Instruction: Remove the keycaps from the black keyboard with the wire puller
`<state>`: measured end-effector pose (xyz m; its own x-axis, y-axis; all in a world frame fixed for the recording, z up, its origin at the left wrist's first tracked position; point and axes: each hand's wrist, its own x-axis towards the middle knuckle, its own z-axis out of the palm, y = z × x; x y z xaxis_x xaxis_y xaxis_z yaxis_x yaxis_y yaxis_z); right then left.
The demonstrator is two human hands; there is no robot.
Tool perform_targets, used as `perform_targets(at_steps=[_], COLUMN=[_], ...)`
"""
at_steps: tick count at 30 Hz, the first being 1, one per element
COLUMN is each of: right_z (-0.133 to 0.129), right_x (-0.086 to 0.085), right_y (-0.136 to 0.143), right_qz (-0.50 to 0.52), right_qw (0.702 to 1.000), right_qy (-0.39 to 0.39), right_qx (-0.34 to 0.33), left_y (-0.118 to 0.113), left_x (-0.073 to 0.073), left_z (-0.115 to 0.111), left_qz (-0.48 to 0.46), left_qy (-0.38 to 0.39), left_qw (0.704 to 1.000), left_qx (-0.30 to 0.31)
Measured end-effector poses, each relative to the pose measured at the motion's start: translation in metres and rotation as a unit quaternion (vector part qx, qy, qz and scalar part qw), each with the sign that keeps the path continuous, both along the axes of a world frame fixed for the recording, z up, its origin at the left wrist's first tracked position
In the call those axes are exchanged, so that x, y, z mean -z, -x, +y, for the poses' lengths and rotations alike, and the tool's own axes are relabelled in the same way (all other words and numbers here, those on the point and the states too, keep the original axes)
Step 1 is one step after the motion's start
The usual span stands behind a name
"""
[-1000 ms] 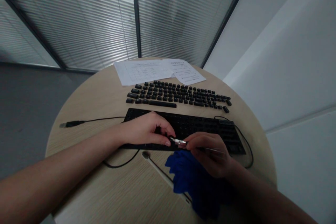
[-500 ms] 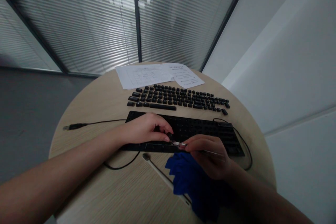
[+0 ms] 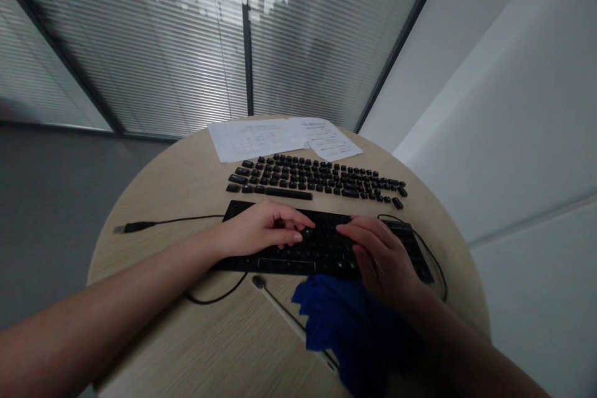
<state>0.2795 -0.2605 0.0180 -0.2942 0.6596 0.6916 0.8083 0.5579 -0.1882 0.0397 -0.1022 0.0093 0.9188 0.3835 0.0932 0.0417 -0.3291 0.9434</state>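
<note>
My left hand (image 3: 265, 227) rests over the middle of the black keyboard (image 3: 289, 265), thumb and index finger curved toward each other. Between their tips is a small black piece with a faint glint, which looks like a keycap (image 3: 307, 232). Over the keyboard's right half, my right hand (image 3: 385, 258) has its fingers bent and pointing left. A thin pale edge shows near its palm; the rest of what it holds is hidden. Most of the keyboard's face looks stripped of its caps. Rows of loose black keycaps (image 3: 321, 181) lie behind it, with a long space bar (image 3: 288, 193) in front.
A crumpled blue cloth (image 3: 336, 317) lies before the keyboard, partly over a light-handled brush (image 3: 284, 314). The cable's USB plug (image 3: 133, 227) sits at left. Printed papers (image 3: 259, 138) lie at the back of the round table (image 3: 205, 342), near blinds and a white wall.
My right hand has drawn back up and right from the left fingertips. The silver-tipped tool it held there no longer shows clearly. The left fingertips have shifted slightly upward.
</note>
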Motion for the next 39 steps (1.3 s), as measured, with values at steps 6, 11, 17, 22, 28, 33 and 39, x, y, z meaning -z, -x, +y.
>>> perform_targets(at_steps=[6,11,17,22,28,33,39], right_z=[0.004,0.008,0.011,0.011,0.012,0.046,0.106], right_x=[0.011,0.015,0.017,0.017,0.016,0.006,0.007], right_y=[0.011,0.018,0.020,0.020,0.006,-0.022,-0.034], right_qz=[0.017,0.034,0.047,0.051,0.022,-0.078,-0.141], right_qw=[0.999,0.998,0.997,0.995,0.996,0.976,0.940], right_qy=[0.034,0.041,0.058,0.081,0.089,0.149,0.245], right_qx=[0.004,0.032,0.013,-0.019,0.011,0.135,0.192], left_y=[-0.008,-0.008,-0.010,-0.009,-0.004,0.000,0.008], left_x=[0.002,-0.002,-0.003,-0.006,-0.007,-0.007,-0.012], left_z=[-0.010,-0.014,-0.015,-0.016,-0.011,0.008,0.019], left_qz=[-0.053,-0.047,-0.038,-0.035,-0.024,-0.027,-0.022], left_qy=[0.089,0.021,-0.030,-0.042,-0.129,-0.232,-0.243], left_qw=[0.995,0.999,0.999,0.998,0.991,0.969,0.962], left_qx=[0.005,0.013,0.023,0.028,-0.019,-0.080,-0.124])
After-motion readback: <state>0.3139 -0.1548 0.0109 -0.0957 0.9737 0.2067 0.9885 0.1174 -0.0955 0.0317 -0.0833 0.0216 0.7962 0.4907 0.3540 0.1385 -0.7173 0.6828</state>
